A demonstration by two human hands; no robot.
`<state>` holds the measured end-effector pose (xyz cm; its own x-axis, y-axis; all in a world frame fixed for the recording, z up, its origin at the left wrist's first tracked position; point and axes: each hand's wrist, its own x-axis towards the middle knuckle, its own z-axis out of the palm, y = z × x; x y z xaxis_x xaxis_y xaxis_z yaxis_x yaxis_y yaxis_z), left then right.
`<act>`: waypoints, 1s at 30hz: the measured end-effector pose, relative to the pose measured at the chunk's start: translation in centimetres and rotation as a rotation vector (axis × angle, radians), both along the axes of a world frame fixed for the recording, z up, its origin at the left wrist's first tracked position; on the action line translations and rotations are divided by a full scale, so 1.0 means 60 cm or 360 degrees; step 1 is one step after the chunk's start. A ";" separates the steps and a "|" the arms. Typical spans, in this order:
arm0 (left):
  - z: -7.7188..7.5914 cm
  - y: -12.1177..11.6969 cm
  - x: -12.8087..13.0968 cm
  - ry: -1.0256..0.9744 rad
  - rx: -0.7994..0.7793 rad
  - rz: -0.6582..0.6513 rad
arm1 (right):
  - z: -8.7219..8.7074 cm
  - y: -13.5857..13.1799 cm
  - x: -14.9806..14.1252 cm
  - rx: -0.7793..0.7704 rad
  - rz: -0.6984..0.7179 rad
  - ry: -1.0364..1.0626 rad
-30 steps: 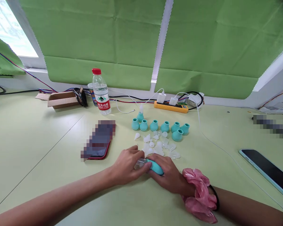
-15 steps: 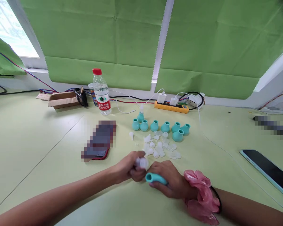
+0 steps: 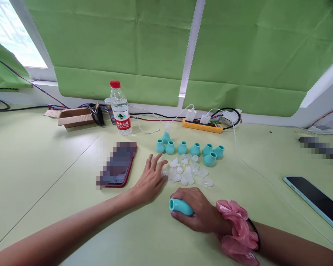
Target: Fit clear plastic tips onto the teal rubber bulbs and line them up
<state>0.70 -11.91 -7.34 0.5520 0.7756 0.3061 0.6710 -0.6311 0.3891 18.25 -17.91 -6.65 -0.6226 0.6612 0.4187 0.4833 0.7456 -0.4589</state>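
My right hand (image 3: 195, 208) is wrapped around a teal rubber bulb (image 3: 180, 207), its open mouth facing left. Fingers spread, my left hand (image 3: 152, 179) rests over the table at the left edge of a scatter of translucent plastic pieces (image 3: 188, 174). A clear piece (image 3: 165, 172) lies right between its thumb and index finger; whether they touch it I cannot tell. Behind the pieces several more teal bulbs (image 3: 182, 148) stand in a rough row, mouths up. One bulb (image 3: 165, 138) at the back has a clear tip (image 3: 167, 128) fitted in its mouth.
A phone in a red case (image 3: 119, 166) lies left of my left hand; another phone (image 3: 316, 201) is at the far right. Toward the wall stand a water bottle (image 3: 121, 112), a cardboard box (image 3: 76, 117) and a yellow power strip (image 3: 202, 126). A white cable (image 3: 255, 170) crosses the right side.
My left hand has moved forward and left, away from my right hand, and its fingers have opened from around a clear piece. My right hand keeps the bulb, shifted slightly left.
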 end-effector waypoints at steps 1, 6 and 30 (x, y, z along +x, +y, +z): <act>-0.001 -0.001 0.000 0.0028 0.0007 -0.0037 | -0.001 0.001 -0.001 -0.0001 -0.0022 0.0015; 0.010 -0.007 -0.001 -0.0068 -0.0122 -0.0179 | -0.004 0.007 -0.004 -0.0091 -0.0108 0.0091; 0.010 -0.027 0.000 0.0273 0.0086 -0.0427 | 0.200 0.174 0.205 0.0065 -0.1177 -0.0276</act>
